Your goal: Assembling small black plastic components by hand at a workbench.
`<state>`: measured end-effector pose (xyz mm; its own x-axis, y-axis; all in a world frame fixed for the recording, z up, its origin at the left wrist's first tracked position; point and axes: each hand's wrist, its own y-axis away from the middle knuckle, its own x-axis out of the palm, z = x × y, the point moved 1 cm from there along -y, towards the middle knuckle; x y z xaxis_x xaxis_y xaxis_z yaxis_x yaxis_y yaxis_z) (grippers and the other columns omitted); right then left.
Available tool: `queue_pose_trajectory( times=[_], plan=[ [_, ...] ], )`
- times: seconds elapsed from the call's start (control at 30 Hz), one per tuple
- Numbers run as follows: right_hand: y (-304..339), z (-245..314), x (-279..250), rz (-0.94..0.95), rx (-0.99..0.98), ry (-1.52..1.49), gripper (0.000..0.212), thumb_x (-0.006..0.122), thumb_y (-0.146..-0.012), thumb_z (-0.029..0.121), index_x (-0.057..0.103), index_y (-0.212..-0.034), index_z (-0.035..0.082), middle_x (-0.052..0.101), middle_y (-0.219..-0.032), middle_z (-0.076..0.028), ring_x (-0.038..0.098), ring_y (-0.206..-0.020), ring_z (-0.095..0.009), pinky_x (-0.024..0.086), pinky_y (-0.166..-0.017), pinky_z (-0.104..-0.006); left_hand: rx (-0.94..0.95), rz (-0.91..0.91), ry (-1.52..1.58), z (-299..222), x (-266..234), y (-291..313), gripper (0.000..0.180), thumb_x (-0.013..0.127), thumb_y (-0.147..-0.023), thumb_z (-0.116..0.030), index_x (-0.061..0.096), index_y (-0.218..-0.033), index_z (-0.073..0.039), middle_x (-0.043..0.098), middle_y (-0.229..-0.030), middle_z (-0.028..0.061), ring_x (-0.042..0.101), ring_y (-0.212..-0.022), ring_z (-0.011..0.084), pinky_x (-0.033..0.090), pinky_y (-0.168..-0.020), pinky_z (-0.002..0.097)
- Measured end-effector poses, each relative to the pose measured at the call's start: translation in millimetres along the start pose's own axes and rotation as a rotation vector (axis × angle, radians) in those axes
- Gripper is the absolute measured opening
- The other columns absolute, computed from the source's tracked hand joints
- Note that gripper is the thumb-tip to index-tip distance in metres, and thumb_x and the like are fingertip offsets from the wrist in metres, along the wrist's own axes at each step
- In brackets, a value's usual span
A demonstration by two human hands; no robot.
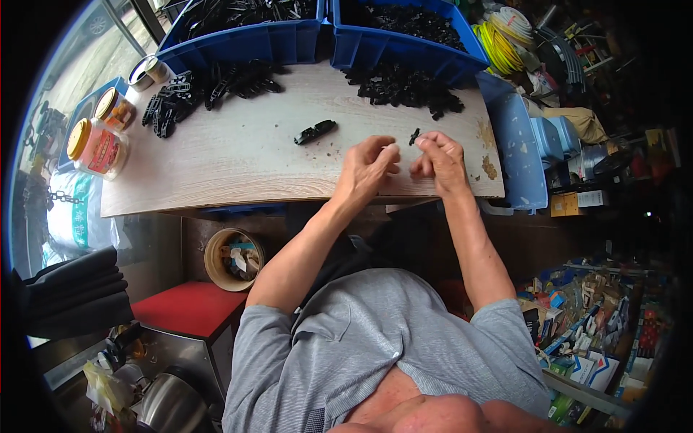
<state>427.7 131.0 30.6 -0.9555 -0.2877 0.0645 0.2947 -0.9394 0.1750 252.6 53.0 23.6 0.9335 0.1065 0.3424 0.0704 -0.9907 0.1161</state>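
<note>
A person in a grey short-sleeved shirt point(375, 310) is sitting at a pale wood-grained tabletop point(231, 155), both forearms reaching over its near edge. The right hand point(444, 162) is pinching a small black plastic piece point(414, 136) between thumb and forefinger, the piece sticking up from the fingertips just above the tabletop, while the other fingers are curling in toward the palm. The left hand point(369, 167) is hovering near it, just apart from the right, its fingers loosely bending and its thumb lying close to the forefinger; whether anything is resting inside it, one cannot tell. Beyond the left hand, a long black plastic part point(315, 133) is lying aslant on the tabletop among small brown crumbs. Toward the back, a heap of long black plastic parts point(170, 101) is spreading at the left, and a heap of small black plastic pieces point(408, 90) is lying at the right. Behind these heaps, two blue rectangular plastic bins point(242, 45) are standing side by side, both holding black parts. At the left edge, a clear plastic jar with a yellow lid point(107, 155) is standing beside a smaller yellow-lidded jar point(119, 113)
</note>
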Motion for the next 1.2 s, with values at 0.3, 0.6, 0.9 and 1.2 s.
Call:
queue_pose_trajectory(
  times=[0.3,0.6,0.9,1.2],
  plan=[
    [5,-10,14,0.118,-0.087,-0.057,0.011,0.070,-0.092,0.015,0.067,-0.097,0.006,0.064,-0.075,0.002,0.056,-0.057,-0.005,0.048,-0.054,-0.0202,-0.230,0.103,0.472,1,-2,-22,0.015,0.064,-0.097,-0.011,0.062,-0.107,0.000,0.067,-0.086,0.0067,0.070,-0.075,0.0176,0.058,-0.064,0.0250],
    [12,-9,17,0.166,-0.095,-0.084,0.017,0.072,-0.090,0.014,0.069,-0.104,0.004,0.063,-0.068,0.001,0.052,-0.052,-0.005,0.044,-0.052,-0.0189,0.332,-0.152,0.030,23,12,-3,0.016,0.071,-0.090,-0.004,0.062,-0.098,0.007,0.069,-0.084,0.0094,0.066,-0.077,0.0118,0.054,-0.068,0.0243],
    [18,-8,19,0.180,-0.074,-0.101,0.022,0.072,-0.088,0.010,0.068,-0.108,0.003,0.060,-0.064,0.002,0.050,-0.051,-0.005,0.050,-0.053,-0.0243,0.008,0.017,0.327,8,-5,-3,0.012,0.064,-0.094,-0.007,0.063,-0.099,0.003,0.068,-0.085,0.0074,0.068,-0.075,0.0131,0.058,-0.068,0.0244],
    [18,-6,22,0.170,-0.065,-0.075,0.017,0.073,-0.089,0.011,0.067,-0.103,0.005,0.058,-0.063,0.003,0.049,-0.050,-0.006,0.050,-0.052,-0.0250,0.032,0.042,0.247,8,-5,-1,0.012,0.067,-0.094,-0.008,0.065,-0.100,0.002,0.068,-0.086,0.0057,0.066,-0.077,0.0110,0.054,-0.068,0.0248]
  ],
)
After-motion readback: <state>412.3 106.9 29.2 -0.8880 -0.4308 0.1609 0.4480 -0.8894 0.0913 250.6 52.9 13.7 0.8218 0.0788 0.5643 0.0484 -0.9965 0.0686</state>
